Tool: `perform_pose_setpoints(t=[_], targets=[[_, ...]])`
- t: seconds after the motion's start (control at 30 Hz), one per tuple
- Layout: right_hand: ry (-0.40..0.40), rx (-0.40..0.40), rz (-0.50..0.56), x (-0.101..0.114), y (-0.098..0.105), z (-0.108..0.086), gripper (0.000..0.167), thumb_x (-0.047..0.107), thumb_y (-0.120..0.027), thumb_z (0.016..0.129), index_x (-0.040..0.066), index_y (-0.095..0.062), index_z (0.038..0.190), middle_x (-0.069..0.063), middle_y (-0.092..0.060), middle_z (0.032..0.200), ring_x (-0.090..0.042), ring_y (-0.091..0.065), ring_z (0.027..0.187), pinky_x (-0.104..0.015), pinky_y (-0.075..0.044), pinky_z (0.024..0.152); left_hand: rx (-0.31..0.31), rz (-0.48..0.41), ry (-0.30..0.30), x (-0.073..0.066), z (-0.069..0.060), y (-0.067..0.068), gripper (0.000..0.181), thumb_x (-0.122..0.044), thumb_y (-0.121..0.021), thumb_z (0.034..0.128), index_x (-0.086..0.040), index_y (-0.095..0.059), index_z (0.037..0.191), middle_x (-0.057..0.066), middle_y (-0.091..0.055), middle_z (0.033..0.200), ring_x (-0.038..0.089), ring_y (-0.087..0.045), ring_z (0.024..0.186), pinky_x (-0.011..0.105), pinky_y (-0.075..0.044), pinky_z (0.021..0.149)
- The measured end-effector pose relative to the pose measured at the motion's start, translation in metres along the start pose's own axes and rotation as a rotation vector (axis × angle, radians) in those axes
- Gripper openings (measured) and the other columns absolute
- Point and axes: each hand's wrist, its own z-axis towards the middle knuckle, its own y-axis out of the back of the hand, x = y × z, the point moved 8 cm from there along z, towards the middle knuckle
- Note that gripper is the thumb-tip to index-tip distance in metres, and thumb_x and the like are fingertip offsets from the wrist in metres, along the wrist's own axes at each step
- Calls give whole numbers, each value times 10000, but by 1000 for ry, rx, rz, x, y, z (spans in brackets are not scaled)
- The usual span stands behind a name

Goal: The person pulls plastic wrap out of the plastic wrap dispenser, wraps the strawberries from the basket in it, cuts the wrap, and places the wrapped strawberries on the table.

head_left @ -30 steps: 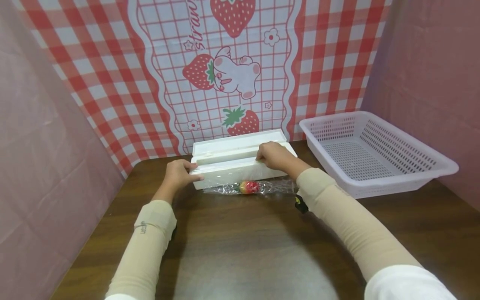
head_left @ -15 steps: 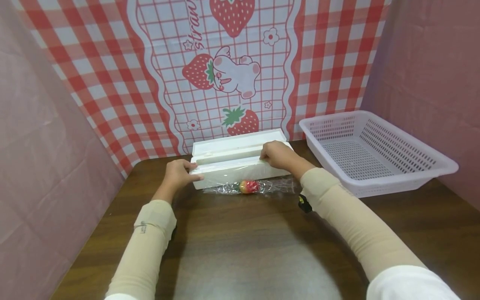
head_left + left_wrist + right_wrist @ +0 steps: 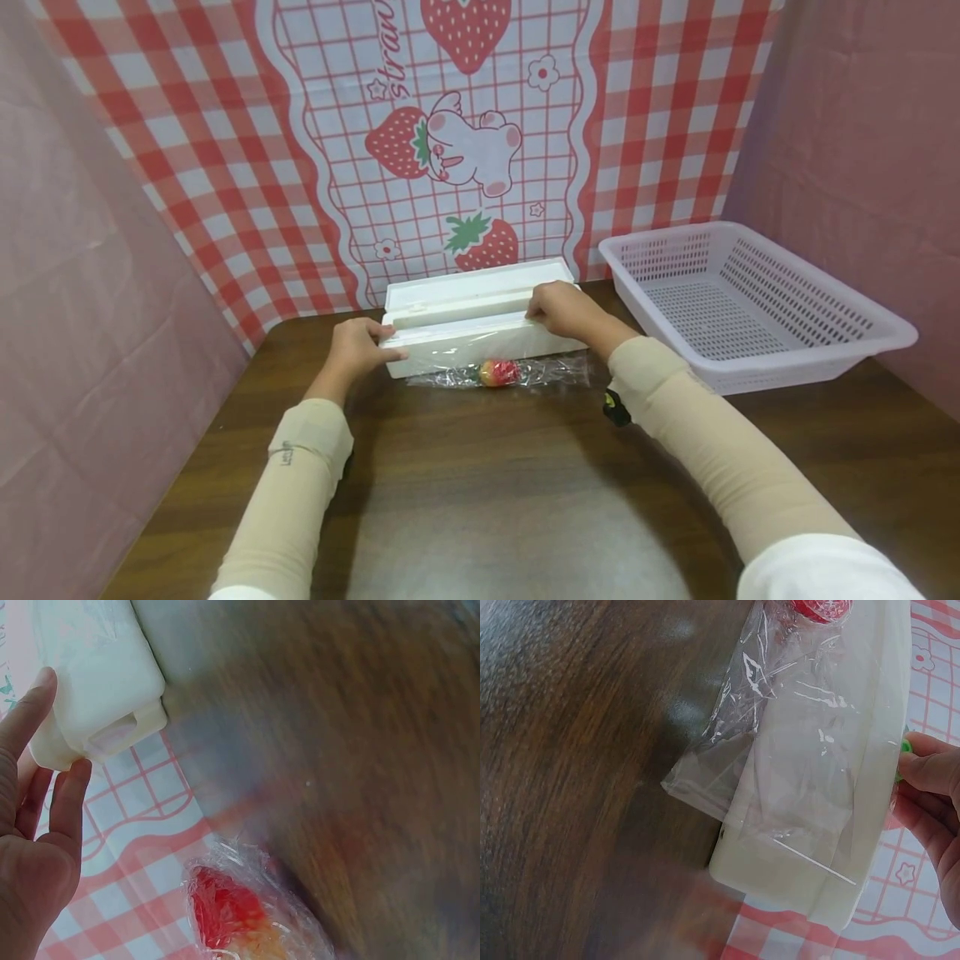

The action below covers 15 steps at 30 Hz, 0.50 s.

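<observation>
A white cling film dispenser (image 3: 442, 354) stands near the back of the table, its lid (image 3: 480, 282) raised behind it. My left hand (image 3: 356, 346) holds the dispenser's left end between thumb and fingers. On the top edge toward the right, my right hand (image 3: 558, 310) pinches a small green slide cutter (image 3: 906, 748), mostly hidden by the fingers. Clear cling film (image 3: 697, 776) hangs over the front onto the table. A red and yellow fruit-like thing (image 3: 498, 373) lies in front of the dispenser, with clear film around it.
A white perforated plastic basket (image 3: 750, 367) stands at the right on the brown wooden table (image 3: 480, 500). Behind the dispenser hangs a red checked strawberry cloth (image 3: 315, 167). Pink cloth walls (image 3: 97, 333) rise on both sides.
My right hand has slid a short way to the right along the dispenser's top edge. The left hand, dispenser and fruit-like thing stay where they were.
</observation>
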Motion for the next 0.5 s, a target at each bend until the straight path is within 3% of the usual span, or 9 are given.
perform_pose_setpoints(t=[0.5], targets=[[21,-9,6,-6,-2,-2,122,-39,-711,804,18,-774,892,-90,-705,848,-282,-670,844,-404,-539,826,-13,32,-19,-4,0,2,532,-278,-898,683,37,-717,1071,160,-698,1081,294,-660,918,433,-536,816]])
